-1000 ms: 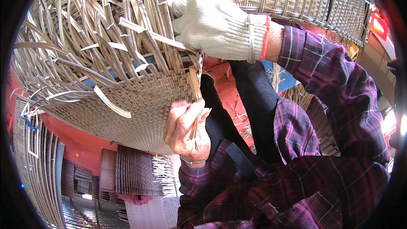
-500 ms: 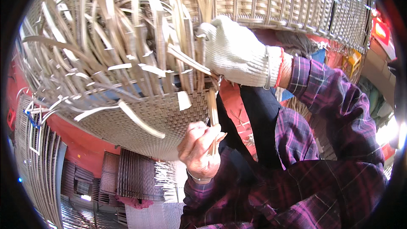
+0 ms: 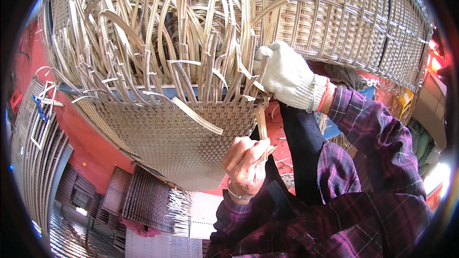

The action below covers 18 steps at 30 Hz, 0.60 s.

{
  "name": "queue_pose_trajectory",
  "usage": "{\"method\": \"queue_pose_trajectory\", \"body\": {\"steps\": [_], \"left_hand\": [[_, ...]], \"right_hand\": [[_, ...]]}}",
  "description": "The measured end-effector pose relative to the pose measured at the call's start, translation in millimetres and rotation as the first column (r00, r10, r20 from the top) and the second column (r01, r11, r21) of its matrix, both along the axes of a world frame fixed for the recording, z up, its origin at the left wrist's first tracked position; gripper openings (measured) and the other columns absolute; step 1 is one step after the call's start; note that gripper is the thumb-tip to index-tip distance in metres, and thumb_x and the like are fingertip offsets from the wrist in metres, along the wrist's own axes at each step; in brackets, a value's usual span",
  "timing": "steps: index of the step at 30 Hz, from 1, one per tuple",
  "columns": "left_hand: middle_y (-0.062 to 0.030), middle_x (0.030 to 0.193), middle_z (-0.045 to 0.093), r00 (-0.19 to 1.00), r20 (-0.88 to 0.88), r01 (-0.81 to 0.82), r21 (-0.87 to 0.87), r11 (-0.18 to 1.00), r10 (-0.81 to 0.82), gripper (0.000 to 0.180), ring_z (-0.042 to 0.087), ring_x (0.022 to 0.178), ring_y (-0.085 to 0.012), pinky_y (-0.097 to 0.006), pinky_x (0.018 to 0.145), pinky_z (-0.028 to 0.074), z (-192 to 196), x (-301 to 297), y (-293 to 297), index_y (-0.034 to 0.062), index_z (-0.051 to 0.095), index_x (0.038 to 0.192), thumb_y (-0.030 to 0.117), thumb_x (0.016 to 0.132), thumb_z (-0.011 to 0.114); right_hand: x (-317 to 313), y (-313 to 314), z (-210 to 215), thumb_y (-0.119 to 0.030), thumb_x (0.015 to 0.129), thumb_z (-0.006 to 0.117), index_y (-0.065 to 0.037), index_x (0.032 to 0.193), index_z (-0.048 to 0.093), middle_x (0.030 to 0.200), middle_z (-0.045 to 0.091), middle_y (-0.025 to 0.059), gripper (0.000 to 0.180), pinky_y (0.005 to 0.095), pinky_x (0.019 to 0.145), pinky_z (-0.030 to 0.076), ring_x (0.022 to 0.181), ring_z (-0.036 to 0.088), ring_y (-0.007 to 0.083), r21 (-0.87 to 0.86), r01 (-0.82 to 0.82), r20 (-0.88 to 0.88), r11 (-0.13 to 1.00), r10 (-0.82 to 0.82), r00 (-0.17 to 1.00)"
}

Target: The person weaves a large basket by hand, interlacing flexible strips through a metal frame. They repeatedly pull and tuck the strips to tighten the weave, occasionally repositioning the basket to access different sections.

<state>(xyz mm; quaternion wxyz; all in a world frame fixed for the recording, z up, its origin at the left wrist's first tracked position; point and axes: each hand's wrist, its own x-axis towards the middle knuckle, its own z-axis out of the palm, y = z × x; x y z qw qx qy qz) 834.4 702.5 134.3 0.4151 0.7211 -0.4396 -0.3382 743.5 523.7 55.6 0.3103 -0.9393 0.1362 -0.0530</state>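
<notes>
A woven wicker piece [image 3: 162,133] of flat tan strips spreads before me, its long loose strip ends [image 3: 158,33] standing up in a thick fringe. My left hand [image 3: 245,164], bare with a bracelet at the wrist, is closed around a flat strip [image 3: 260,120] just below the weave's right corner. At that corner my right hand [image 3: 289,76], in a white knitted glove, is closed around an upright strip end [image 3: 260,69]. Its fingertips are partly hidden behind the strip.
A second woven panel [image 3: 334,23] rises behind the gloved hand. Stacked slatted panels [image 3: 148,200] stand at the lower left. A white frame with blue ties [image 3: 42,114] is at the left, above a red floor [image 3: 86,148]. A yellow object [image 3: 405,100] sits at the right.
The view has shifted, so the weave and both hands sit further right and lower. Both hands keep their hold at the same corner.
</notes>
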Motion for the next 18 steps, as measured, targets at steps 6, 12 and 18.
{"method": "queue_pose_trajectory", "body": {"steps": [6, 12, 18], "left_hand": [[-0.0101, 0.085, 0.061, 0.987, -0.07, -0.142, -0.003, 0.99, 0.141, 0.02, 0.059, 0.072, -0.0169, -0.027, 0.061, 0.051, -2, -7, -5, -0.001, 0.066, 0.093, -0.007, 0.074, 0.069], [-0.0127, 0.092, 0.064, 0.92, -0.385, -0.052, 0.063, 0.997, 0.072, 0.01, 0.062, 0.072, -0.0177, -0.027, 0.058, 0.05, -10, -2, -7, -0.0034, 0.06, 0.093, -0.005, 0.083, 0.062], [-0.0122, 0.084, 0.062, 0.982, -0.189, -0.024, -0.016, 1.0, 0.02, 0.01, 0.061, 0.069, -0.0252, -0.032, 0.061, 0.049, -3, -9, -7, -0.0012, 0.057, 0.087, -0.003, 0.081, 0.065]], "right_hand": [[-4, 2, -3, -0.022, 0.059, 0.057, -0.012, 0.053, 0.057, 0.064, 0.05, 0.0039, 0.011, 0.0363, 0.066, 0.038, 0.072, 0.051, 0.0233, -0.151, -0.019, -0.11, 0.988, 0.002, 0.994], [-12, 10, 4, -0.021, 0.054, 0.063, -0.01, 0.068, 0.063, 0.076, 0.054, 0.008, 0.018, 0.0367, 0.07, 0.04, 0.077, 0.052, 0.0262, -0.146, -0.032, -0.163, 0.989, 0.008, 0.987], [-38, 19, 1, -0.035, 0.064, 0.081, -0.003, 0.121, 0.048, 0.113, 0.046, 0.0204, 0.074, 0.0429, 0.086, 0.045, 0.104, 0.05, 0.0366, 0.607, 0.121, -0.089, 0.785, -0.084, 0.992]]}}
